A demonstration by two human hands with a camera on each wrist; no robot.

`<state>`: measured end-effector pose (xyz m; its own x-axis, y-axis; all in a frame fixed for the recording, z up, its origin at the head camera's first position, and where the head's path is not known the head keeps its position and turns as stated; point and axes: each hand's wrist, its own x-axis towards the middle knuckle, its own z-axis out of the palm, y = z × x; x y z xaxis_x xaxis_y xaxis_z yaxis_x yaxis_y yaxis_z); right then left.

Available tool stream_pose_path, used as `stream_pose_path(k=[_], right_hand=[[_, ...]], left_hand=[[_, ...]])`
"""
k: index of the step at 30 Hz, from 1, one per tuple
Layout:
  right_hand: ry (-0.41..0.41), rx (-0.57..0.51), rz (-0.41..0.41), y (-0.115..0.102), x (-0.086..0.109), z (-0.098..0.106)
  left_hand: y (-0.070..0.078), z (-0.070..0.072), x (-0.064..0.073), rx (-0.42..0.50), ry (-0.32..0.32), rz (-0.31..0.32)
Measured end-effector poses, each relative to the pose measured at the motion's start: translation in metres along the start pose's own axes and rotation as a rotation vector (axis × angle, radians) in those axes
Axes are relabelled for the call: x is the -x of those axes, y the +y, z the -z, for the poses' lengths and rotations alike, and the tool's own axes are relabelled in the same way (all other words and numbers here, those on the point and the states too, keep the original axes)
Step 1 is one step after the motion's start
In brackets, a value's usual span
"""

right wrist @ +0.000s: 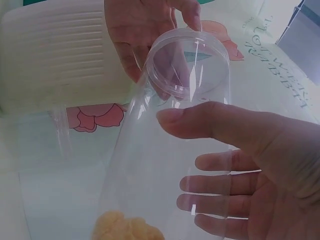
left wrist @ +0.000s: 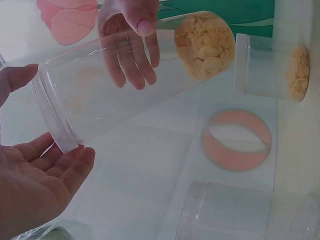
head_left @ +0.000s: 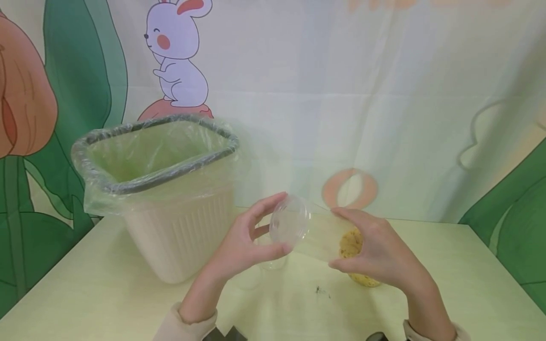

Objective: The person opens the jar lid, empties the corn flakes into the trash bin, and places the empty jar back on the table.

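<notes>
A clear plastic jar [left wrist: 135,100] is held tilted above the table, with pale yellow pieces [left wrist: 205,46] gathered at its bottom end. My left hand [head_left: 251,234] pinches the rim of its clear lid [head_left: 290,220] between thumb and fingers. The lid sits at the jar's mouth; whether it is screwed tight I cannot tell. Around the jar's body my right hand [head_left: 379,246] curls, thumb on one side and fingers on the other, as the right wrist view shows. Behind that hand stands a second jar [left wrist: 265,67] with similar pieces [head_left: 364,279] in it.
On the left stands a pale ribbed bin [head_left: 183,237] with a grey rim and a clear bag liner. Another clear jar [left wrist: 230,212], seemingly without contents, is on the table [head_left: 460,284]. Small dark bits [head_left: 320,290] lie near the front. A printed curtain [head_left: 277,118] hangs behind.
</notes>
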<state>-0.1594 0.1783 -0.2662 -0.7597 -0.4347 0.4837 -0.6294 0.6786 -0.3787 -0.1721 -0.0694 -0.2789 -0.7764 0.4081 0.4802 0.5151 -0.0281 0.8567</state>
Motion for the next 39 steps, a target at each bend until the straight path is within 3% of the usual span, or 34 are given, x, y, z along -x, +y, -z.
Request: stream_pose_path(k=[3, 6, 13, 18, 21, 28, 31, 39], right_hand=[[0.004, -0.002, 0.010, 0.0001, 0.0002, 0.0004], [0.002, -0.005, 0.006, -0.0003, 0.0002, 0.0007], [-0.010, -0.013, -0.011, -0.0017, -0.0003, 0.0001], [-0.024, -0.014, -0.037, -0.0021, -0.0013, -0.0004], [-0.034, -0.015, -0.051, -0.0020, -0.0015, -0.0002], [-0.026, -0.004, -0.034, -0.0024, -0.0005, 0.0011], [-0.020, -0.005, -0.023, -0.0024, -0.0005, 0.0011], [-0.020, -0.006, -0.020, -0.0009, -0.0001, 0.0002]], left_hand=[[-0.0001, 0.0007, 0.0000, 0.009, -0.025, -0.031], [-0.0004, 0.0009, 0.0000, 0.019, -0.019, -0.022], [0.0007, -0.0019, -0.0012, 0.029, 0.092, 0.109], [0.0019, -0.0038, -0.0011, 0.027, 0.103, 0.152], [0.0022, -0.0033, -0.0003, 0.026, 0.079, 0.130], [0.0005, -0.0002, 0.0004, 0.044, -0.023, 0.001], [0.0004, -0.0004, 0.0002, 0.056, -0.032, -0.007], [0.0039, -0.0057, 0.0005, -0.016, 0.092, 0.148]])
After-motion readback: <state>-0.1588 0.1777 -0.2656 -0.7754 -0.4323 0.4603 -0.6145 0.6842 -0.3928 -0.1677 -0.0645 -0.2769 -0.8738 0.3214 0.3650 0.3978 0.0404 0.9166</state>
